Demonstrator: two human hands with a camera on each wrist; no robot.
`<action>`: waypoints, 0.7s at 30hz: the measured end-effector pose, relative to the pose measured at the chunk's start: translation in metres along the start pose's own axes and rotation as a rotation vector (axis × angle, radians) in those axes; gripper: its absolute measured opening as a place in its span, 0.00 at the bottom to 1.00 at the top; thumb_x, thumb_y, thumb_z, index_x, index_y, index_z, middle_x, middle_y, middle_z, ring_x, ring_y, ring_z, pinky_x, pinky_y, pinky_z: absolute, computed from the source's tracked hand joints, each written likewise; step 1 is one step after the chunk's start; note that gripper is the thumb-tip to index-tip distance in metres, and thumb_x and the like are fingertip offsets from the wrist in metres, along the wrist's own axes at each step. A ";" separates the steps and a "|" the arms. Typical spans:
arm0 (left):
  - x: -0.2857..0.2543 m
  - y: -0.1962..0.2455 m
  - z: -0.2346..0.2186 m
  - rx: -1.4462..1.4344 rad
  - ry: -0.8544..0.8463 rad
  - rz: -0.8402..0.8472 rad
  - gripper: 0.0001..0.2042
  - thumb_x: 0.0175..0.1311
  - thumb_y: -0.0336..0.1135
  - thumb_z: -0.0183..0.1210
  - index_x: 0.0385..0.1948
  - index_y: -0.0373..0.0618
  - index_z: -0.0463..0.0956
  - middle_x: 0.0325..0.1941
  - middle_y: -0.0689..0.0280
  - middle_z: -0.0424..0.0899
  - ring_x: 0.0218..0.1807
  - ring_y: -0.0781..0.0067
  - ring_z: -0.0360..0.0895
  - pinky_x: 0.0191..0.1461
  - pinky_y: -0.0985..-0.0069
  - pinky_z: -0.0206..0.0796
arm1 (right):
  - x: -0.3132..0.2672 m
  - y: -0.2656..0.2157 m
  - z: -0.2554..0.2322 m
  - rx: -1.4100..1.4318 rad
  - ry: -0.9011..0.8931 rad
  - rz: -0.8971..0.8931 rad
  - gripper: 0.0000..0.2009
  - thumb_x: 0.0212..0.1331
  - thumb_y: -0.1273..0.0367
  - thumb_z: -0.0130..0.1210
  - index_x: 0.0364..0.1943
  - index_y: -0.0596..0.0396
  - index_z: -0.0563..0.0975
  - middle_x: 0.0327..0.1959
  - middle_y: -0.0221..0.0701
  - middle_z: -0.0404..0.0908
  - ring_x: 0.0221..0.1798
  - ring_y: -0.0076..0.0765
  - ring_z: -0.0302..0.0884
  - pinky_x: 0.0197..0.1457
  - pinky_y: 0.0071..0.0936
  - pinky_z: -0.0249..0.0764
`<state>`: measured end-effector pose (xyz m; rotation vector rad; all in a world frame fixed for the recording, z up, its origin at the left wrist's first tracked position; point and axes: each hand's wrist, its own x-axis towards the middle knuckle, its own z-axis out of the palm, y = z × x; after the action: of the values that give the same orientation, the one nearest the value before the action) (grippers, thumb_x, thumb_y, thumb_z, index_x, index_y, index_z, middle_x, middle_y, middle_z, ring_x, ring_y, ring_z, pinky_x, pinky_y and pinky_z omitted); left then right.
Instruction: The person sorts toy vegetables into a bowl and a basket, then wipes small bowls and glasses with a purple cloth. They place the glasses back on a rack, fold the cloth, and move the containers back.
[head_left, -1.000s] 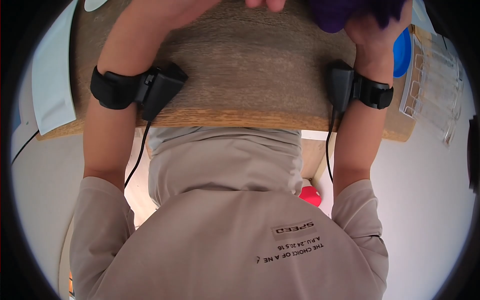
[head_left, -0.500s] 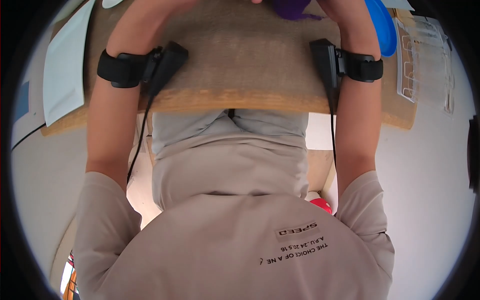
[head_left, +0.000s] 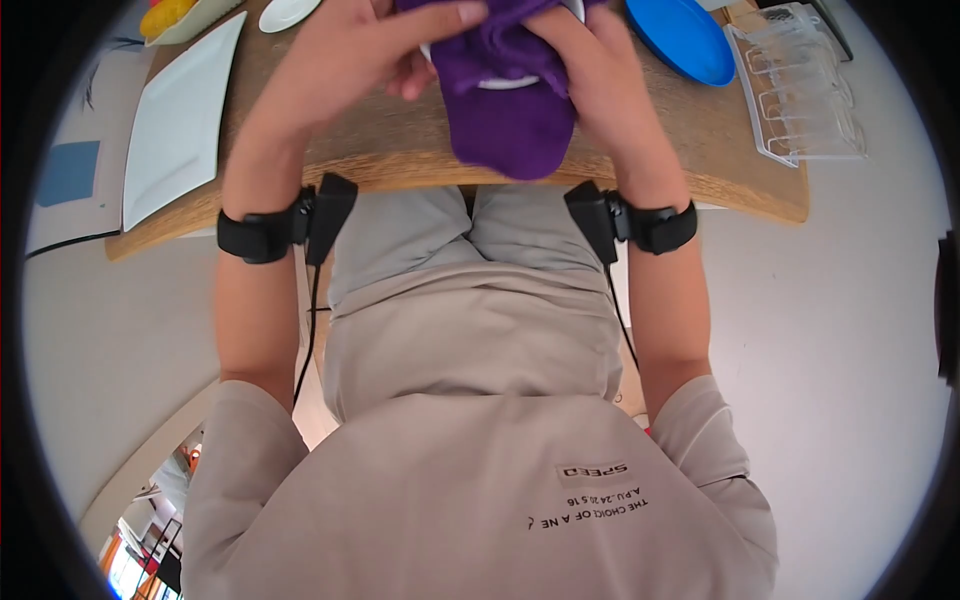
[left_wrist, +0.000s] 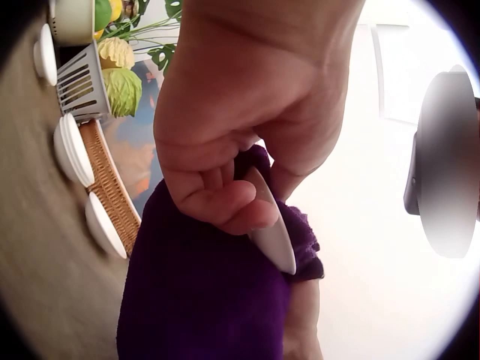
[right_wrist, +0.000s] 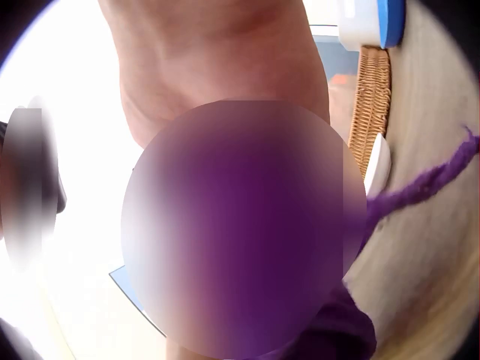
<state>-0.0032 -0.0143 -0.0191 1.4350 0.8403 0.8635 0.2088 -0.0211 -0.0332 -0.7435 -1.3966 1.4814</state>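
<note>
Near the front edge of the table, a small white dish (head_left: 508,83) is wrapped in a purple cloth (head_left: 515,135) that hangs below it. My left hand (head_left: 350,60) holds the dish by its side, thumb over the cloth. In the left wrist view, curled fingers grip the white dish's edge (left_wrist: 274,240), with cloth on both sides. From the right, my right hand (head_left: 600,85) grips the bunched cloth against the dish, its fingertips hidden in the folds. A blurred patch covers most of that hand in the right wrist view, where a strand of purple cloth (right_wrist: 427,184) trails off.
A white rectangular plate (head_left: 185,120) lies at the left table edge, a small white dish (head_left: 288,12) beyond it. On the right are a blue plate (head_left: 685,40) and a clear plastic rack (head_left: 795,90). White bowls (left_wrist: 73,150), a wicker tray (left_wrist: 109,176) and a slotted basket (left_wrist: 81,82) stand farther back.
Both hands have come back toward the body and closer together, bringing the purple cloth and white dish into the head view. The view also takes in more of the table's far side.
</note>
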 end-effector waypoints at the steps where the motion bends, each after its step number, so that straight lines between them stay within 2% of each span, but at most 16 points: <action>1: -0.010 -0.004 0.008 0.197 0.134 0.070 0.10 0.71 0.37 0.61 0.42 0.40 0.78 0.23 0.68 0.82 0.17 0.82 0.75 0.20 0.85 0.60 | -0.008 0.006 0.001 0.082 -0.016 0.002 0.22 0.70 0.56 0.52 0.57 0.60 0.76 0.51 0.34 0.83 0.54 0.30 0.80 0.61 0.31 0.74; 2: -0.016 -0.009 0.010 0.169 0.145 -0.006 0.13 0.68 0.36 0.64 0.49 0.40 0.77 0.25 0.70 0.82 0.19 0.85 0.75 0.21 0.86 0.60 | -0.015 0.010 0.003 0.162 -0.032 0.006 0.26 0.70 0.51 0.51 0.58 0.60 0.75 0.54 0.36 0.82 0.58 0.32 0.79 0.66 0.33 0.73; 3: -0.022 -0.011 0.015 0.146 0.164 0.003 0.15 0.68 0.35 0.64 0.51 0.40 0.77 0.26 0.70 0.82 0.19 0.85 0.75 0.21 0.86 0.61 | -0.023 0.007 0.006 0.306 -0.075 0.045 0.22 0.70 0.56 0.54 0.57 0.60 0.76 0.53 0.33 0.83 0.54 0.32 0.81 0.59 0.32 0.77; 6: -0.034 -0.023 0.025 0.089 0.239 0.007 0.19 0.64 0.33 0.67 0.54 0.37 0.76 0.30 0.67 0.84 0.20 0.81 0.77 0.22 0.84 0.63 | -0.033 0.005 0.023 -0.125 0.037 0.040 0.17 0.65 0.62 0.62 0.49 0.60 0.79 0.40 0.31 0.86 0.46 0.27 0.83 0.53 0.26 0.79; 7: -0.036 -0.028 0.027 0.069 0.261 0.003 0.20 0.63 0.32 0.68 0.54 0.35 0.76 0.31 0.66 0.84 0.20 0.80 0.78 0.21 0.84 0.64 | -0.031 0.011 0.029 -0.229 0.123 -0.031 0.14 0.62 0.67 0.64 0.48 0.60 0.80 0.38 0.30 0.86 0.41 0.26 0.83 0.46 0.24 0.79; 10: -0.038 -0.040 0.032 -0.035 0.311 -0.041 0.22 0.62 0.31 0.68 0.57 0.36 0.74 0.32 0.66 0.84 0.23 0.79 0.79 0.24 0.83 0.66 | -0.020 0.046 0.023 -0.074 0.232 -0.008 0.13 0.64 0.67 0.61 0.48 0.60 0.80 0.39 0.32 0.86 0.41 0.25 0.82 0.47 0.26 0.78; 11: -0.027 -0.043 0.048 -0.086 0.318 -0.063 0.23 0.63 0.29 0.66 0.59 0.37 0.72 0.34 0.66 0.84 0.28 0.79 0.80 0.27 0.81 0.70 | -0.022 0.052 0.002 -0.055 0.255 0.004 0.13 0.65 0.67 0.60 0.48 0.61 0.80 0.39 0.33 0.86 0.42 0.26 0.82 0.47 0.27 0.78; 14: -0.025 -0.059 0.052 -0.290 0.383 -0.118 0.22 0.65 0.26 0.63 0.61 0.37 0.71 0.37 0.65 0.84 0.31 0.78 0.80 0.30 0.80 0.72 | -0.024 0.074 -0.005 -0.103 0.325 0.032 0.14 0.66 0.66 0.58 0.49 0.62 0.79 0.40 0.37 0.87 0.42 0.30 0.83 0.48 0.31 0.78; 16: -0.027 -0.065 0.053 -0.254 0.367 -0.137 0.22 0.65 0.24 0.61 0.61 0.38 0.70 0.38 0.64 0.84 0.30 0.78 0.79 0.30 0.79 0.73 | -0.026 0.088 -0.005 -0.172 0.329 0.049 0.15 0.67 0.65 0.57 0.50 0.63 0.79 0.41 0.40 0.87 0.43 0.35 0.84 0.50 0.33 0.77; 17: -0.028 -0.074 0.050 -0.213 0.355 -0.123 0.22 0.65 0.23 0.61 0.61 0.38 0.70 0.39 0.64 0.84 0.30 0.78 0.79 0.30 0.79 0.73 | -0.027 0.086 -0.002 -0.212 0.342 0.050 0.16 0.67 0.64 0.57 0.49 0.64 0.78 0.42 0.44 0.87 0.45 0.43 0.86 0.51 0.36 0.77; 20: -0.029 -0.081 0.051 -0.103 0.378 -0.110 0.20 0.66 0.24 0.61 0.59 0.39 0.70 0.35 0.65 0.83 0.25 0.82 0.77 0.26 0.81 0.70 | -0.033 0.067 0.005 -0.339 0.298 0.046 0.17 0.67 0.63 0.57 0.51 0.63 0.78 0.41 0.46 0.86 0.47 0.48 0.86 0.52 0.37 0.77; 21: -0.030 -0.081 0.051 -0.095 0.374 -0.122 0.20 0.66 0.24 0.61 0.59 0.39 0.70 0.34 0.66 0.83 0.24 0.83 0.76 0.25 0.82 0.69 | -0.032 0.069 0.006 -0.353 0.319 -0.014 0.17 0.67 0.64 0.57 0.54 0.62 0.76 0.43 0.47 0.86 0.50 0.50 0.86 0.54 0.39 0.77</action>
<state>0.0277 -0.0612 -0.1018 1.1419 1.1383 1.0815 0.2001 -0.0472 -0.1049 -1.1332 -1.4222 1.0574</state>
